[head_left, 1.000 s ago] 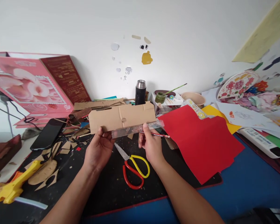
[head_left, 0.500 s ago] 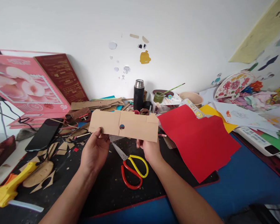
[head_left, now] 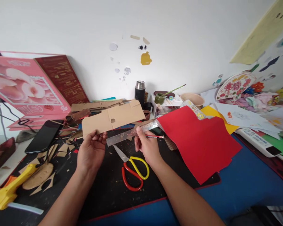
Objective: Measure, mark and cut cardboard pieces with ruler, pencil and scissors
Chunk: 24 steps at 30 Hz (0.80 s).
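My left hand (head_left: 91,150) pinches the lower edge of a tan cardboard strip (head_left: 124,116), which has a crease and a small round hole. Below the strip's right part is a shiny, smudged metal ruler (head_left: 122,137), slanting up to the right. My right hand (head_left: 148,146) is closed on the ruler, thumb on top and fingers curled underneath. A thin red-and-dark pencil (head_left: 157,136) sticks out beside this hand; whether it is gripped too I cannot tell. Scissors (head_left: 134,171) with one red and one yellow handle lie between my forearms, blades partly apart.
Red paper (head_left: 200,144) covers the mat's right side. A yellow glue gun (head_left: 13,188), a phone (head_left: 44,135) and cardboard scraps lie left. Behind stand a black flask (head_left: 140,94), a green jar (head_left: 159,98) with a brush, and a pink box (head_left: 28,81).
The cardboard strip has moved left and tilted, its right end now higher. My right hand has let go of it and now grips the ruler, which has come into view.
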Each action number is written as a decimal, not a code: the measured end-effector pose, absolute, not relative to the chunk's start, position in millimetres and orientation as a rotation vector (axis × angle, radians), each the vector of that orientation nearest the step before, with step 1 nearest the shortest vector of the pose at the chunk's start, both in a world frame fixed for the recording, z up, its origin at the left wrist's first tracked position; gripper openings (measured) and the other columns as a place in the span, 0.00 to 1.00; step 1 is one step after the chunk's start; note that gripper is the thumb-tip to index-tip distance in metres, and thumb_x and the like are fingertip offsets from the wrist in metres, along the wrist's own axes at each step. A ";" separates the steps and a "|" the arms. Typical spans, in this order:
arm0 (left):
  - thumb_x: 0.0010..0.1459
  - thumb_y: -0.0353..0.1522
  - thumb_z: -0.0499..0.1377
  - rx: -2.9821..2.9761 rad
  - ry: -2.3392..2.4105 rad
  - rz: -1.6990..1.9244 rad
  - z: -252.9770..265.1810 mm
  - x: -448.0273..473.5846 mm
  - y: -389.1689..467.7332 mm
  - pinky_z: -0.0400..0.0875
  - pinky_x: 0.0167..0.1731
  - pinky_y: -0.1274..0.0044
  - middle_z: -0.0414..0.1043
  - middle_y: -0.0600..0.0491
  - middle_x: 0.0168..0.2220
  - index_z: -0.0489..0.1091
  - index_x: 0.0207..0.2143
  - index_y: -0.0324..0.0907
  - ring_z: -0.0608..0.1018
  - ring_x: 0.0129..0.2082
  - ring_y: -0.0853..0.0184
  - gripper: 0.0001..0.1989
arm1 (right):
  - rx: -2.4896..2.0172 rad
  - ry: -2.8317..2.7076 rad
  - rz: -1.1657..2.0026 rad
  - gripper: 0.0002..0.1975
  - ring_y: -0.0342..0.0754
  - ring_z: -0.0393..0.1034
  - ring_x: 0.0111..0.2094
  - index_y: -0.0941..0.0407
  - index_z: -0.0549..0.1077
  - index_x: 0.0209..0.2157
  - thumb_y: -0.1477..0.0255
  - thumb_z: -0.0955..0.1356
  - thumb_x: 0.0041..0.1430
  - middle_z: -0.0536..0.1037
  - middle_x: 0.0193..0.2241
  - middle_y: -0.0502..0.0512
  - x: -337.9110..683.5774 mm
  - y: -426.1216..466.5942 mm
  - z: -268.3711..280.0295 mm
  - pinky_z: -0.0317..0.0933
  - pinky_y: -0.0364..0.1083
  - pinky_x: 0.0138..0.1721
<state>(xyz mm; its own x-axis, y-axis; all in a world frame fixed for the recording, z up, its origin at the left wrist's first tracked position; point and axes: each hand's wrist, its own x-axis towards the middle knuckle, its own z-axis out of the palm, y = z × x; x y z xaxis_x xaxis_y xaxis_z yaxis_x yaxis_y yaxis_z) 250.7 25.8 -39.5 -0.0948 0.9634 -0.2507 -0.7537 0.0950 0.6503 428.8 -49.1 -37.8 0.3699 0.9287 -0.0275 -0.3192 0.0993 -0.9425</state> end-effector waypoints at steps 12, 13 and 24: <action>0.51 0.23 0.64 0.379 0.806 1.405 -33.6 262.8 16.1 0.79 0.32 0.78 0.76 0.55 0.24 0.75 0.27 0.39 0.80 0.27 0.70 0.04 | -1.081 -0.575 0.992 0.32 0.39 0.61 0.12 0.54 0.68 0.21 0.40 0.75 0.55 0.68 0.14 0.45 432.7 -46.3 -39.9 0.45 0.39 0.13; 0.50 0.23 0.64 0.385 0.800 1.408 -32.8 263.1 15.0 0.79 0.31 0.78 0.77 0.56 0.24 0.75 0.27 0.39 0.80 0.26 0.70 0.04 | -1.081 -0.573 0.988 0.32 0.39 0.60 0.12 0.54 0.68 0.21 0.40 0.74 0.55 0.68 0.14 0.45 432.9 -46.4 -39.1 0.45 0.39 0.13; 0.45 0.24 0.69 0.515 0.724 1.384 -26.7 264.4 4.8 0.78 0.25 0.79 0.84 0.55 0.33 0.76 0.31 0.41 0.82 0.26 0.68 0.09 | -1.086 -0.565 1.001 0.30 0.40 0.60 0.13 0.54 0.67 0.21 0.43 0.76 0.55 0.67 0.13 0.44 434.1 -46.5 -36.1 0.45 0.40 0.14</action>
<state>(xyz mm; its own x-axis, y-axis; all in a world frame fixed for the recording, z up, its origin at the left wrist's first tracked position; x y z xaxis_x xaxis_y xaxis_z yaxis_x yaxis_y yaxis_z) 264.4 4.8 -26.7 0.0316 0.9873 -0.1557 -0.6911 0.1341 0.7103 434.1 -46.5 -36.1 0.4661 0.8809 -0.0823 -0.3852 0.1183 -0.9152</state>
